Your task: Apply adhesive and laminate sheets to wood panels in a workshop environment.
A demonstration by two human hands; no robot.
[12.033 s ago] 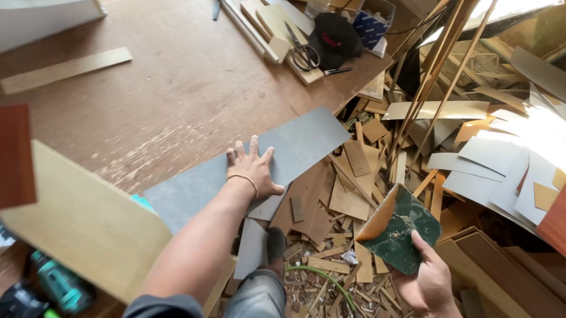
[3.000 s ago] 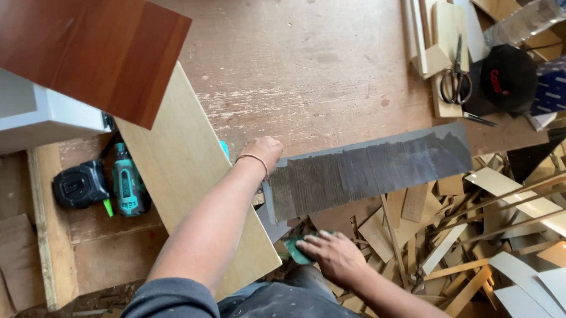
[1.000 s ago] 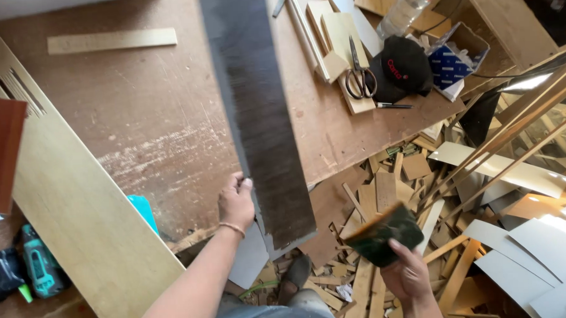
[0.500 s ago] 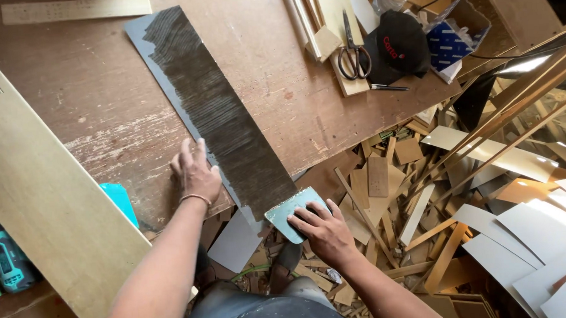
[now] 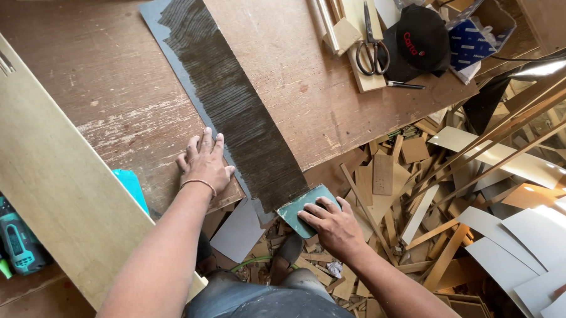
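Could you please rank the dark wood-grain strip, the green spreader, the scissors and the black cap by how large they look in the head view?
1. Dark wood-grain strip, by far the largest.
2. Black cap.
3. Green spreader, partly covered by the right hand, so this rank is unsure.
4. Scissors, long but thin.

A worn brown wooden worktable (image 5: pixel 104 77) carries a long dark wood-grain laminate strip (image 5: pixel 231 104) lying diagonally, its near end past the table edge. A broad pale plywood board (image 5: pixel 51 179) lies along the left side. At the far right sit metal scissors (image 5: pixel 372 46) on pale wooden slats (image 5: pixel 344 31) and a black cap (image 5: pixel 420 41).
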